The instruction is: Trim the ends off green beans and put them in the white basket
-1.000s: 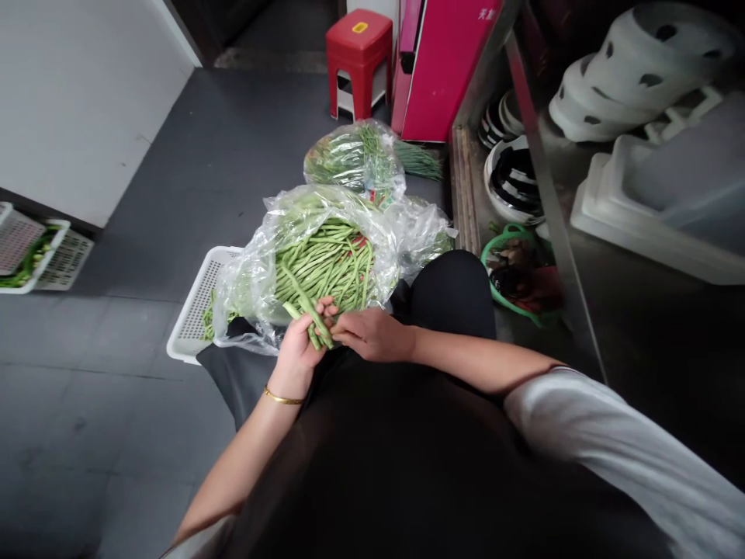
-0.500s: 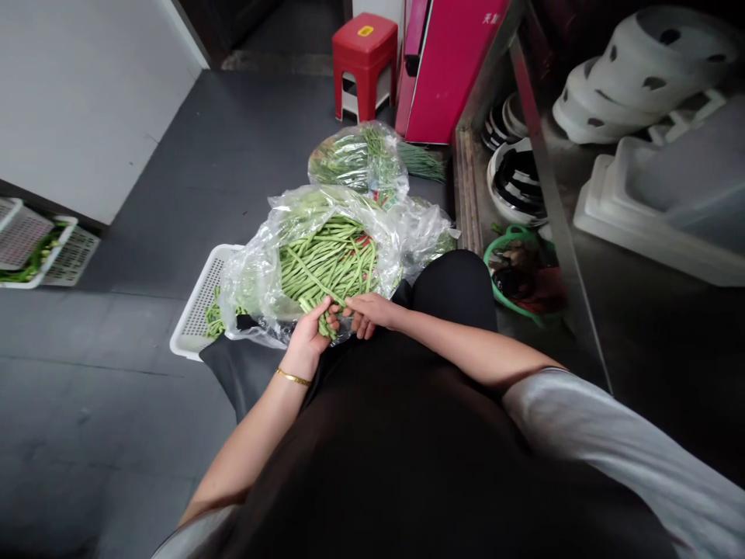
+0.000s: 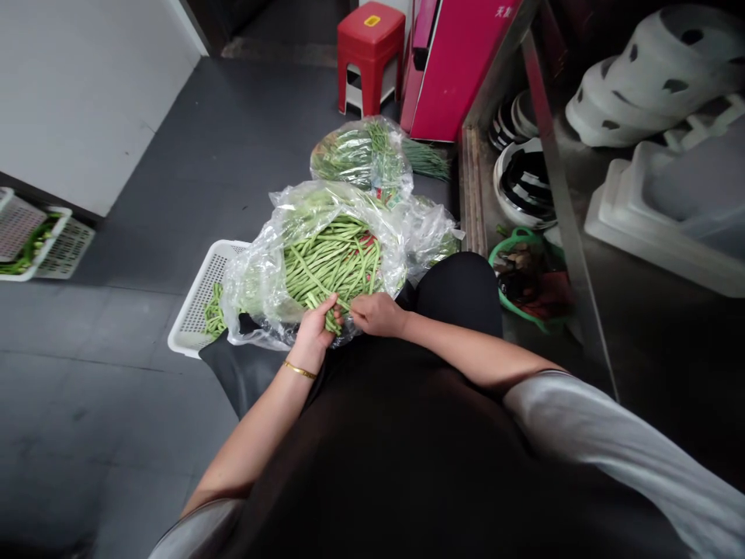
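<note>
A clear plastic bag (image 3: pixel 261 272) full of long green beans (image 3: pixel 331 260) rests on my lap over a black apron. My left hand (image 3: pixel 317 326), with a gold bracelet at the wrist, is closed round a few bean ends at the bag's near edge. Close beside it, my right hand (image 3: pixel 377 314) has its fingers curled on the beans at the bag's opening. The two hands nearly touch.
A white slotted basket (image 3: pixel 201 295) with cut beans sits on the grey floor under the bag. A second bag of greens (image 3: pixel 361 151) lies further off. A red stool (image 3: pixel 371 46), a pink cabinet (image 3: pixel 459 70), a green basket (image 3: pixel 518 276) and a steel shelf with white bowls stand right.
Both hands have moved forward from my lap to the bag's opening. The left hand still grips beans; the right has shifted onto the pile.
</note>
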The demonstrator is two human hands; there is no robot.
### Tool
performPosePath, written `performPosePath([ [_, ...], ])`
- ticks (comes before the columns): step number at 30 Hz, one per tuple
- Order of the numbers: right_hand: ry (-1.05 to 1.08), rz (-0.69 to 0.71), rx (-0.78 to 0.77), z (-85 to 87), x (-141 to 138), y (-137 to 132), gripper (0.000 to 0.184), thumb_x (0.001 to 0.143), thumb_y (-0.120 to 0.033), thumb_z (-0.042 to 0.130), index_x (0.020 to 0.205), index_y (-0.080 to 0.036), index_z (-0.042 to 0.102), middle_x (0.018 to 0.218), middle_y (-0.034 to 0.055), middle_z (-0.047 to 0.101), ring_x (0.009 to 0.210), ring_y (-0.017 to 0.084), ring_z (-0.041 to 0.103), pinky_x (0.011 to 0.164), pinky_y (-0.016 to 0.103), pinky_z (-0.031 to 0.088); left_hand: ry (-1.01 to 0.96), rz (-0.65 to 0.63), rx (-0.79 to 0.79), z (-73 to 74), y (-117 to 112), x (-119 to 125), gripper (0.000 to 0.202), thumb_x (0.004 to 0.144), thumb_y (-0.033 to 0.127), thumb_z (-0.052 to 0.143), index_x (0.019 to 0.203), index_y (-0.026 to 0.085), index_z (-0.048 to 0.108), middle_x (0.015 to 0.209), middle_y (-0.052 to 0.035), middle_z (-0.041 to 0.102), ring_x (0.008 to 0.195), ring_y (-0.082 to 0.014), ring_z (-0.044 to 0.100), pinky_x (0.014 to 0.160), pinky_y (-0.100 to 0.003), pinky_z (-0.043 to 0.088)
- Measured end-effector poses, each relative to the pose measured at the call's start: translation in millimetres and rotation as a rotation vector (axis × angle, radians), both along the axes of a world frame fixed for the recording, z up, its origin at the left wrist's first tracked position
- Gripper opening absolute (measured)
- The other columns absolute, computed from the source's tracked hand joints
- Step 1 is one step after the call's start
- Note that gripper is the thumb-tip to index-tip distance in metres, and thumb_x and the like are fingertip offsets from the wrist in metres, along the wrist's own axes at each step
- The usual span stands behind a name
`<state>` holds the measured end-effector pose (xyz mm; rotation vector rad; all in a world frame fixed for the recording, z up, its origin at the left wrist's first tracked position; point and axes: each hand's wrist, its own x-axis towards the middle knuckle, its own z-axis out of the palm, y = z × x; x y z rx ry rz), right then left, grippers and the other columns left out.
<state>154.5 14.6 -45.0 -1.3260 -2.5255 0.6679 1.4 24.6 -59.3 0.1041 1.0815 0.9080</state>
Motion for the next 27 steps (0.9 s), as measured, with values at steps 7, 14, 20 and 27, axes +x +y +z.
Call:
performPosePath([
  [7, 0.692, -0.351, -0.231, 25.4, 7.4, 9.0, 0.031, 0.088, -0.029, 0.032, 0.063, -0.017, 0.046, 0.062, 0.0027, 0.057, 0.057, 0.010, 0.052, 0.059, 0.023, 0.043, -0.030, -0.032, 0.099, 25.1, -15.9, 18.1, 0.020, 0.064, 0.014, 0.073, 0.066, 0.011, 0.053, 0.049, 0.0036, 0.049, 0.036, -0.0034, 0.040, 0.035, -0.015, 0.033],
  [14, 0.764, -0.208, -0.972, 33.9, 32.4, 21.0, 0.032, 0.075, -0.043, 0.062, 0.086, -0.013, 0.060, 0.060, -0.0021, 0.060, 0.040, 0.006, 0.047, 0.035, 0.016, 0.032, 0.203, -0.210, 0.368, 35.8, -34.0, 6.4, 0.017, 0.062, 0.017, 0.075, 0.072, 0.011, 0.062, 0.051, 0.0012, 0.056, 0.033, -0.0049, 0.040, 0.032, -0.017, 0.032],
  [20, 0.439, -0.257, -0.399, 21.4, 12.2, 11.2, 0.022, 0.083, -0.032, 0.053, 0.073, -0.012, 0.058, 0.066, 0.0031, 0.061, 0.060, 0.012, 0.057, 0.054, 0.022, 0.043, 0.317, -0.309, 0.370, 40.5, -43.6, 11.0, 0.018, 0.058, 0.016, 0.074, 0.060, 0.012, 0.057, 0.044, 0.0013, 0.054, 0.030, -0.0057, 0.040, 0.031, -0.017, 0.030],
  [27, 0.236, -0.262, -0.496, 16.4, 19.9, 3.5, 0.022, 0.087, -0.031, 0.047, 0.081, -0.012, 0.056, 0.069, 0.0060, 0.063, 0.062, 0.015, 0.061, 0.057, 0.025, 0.047, 0.113, -0.158, 0.241, 51.5, -37.2, 1.5, 0.011, 0.059, 0.017, 0.067, 0.063, 0.012, 0.057, 0.053, -0.0018, 0.059, 0.042, -0.0099, 0.052, 0.039, -0.019, 0.042],
])
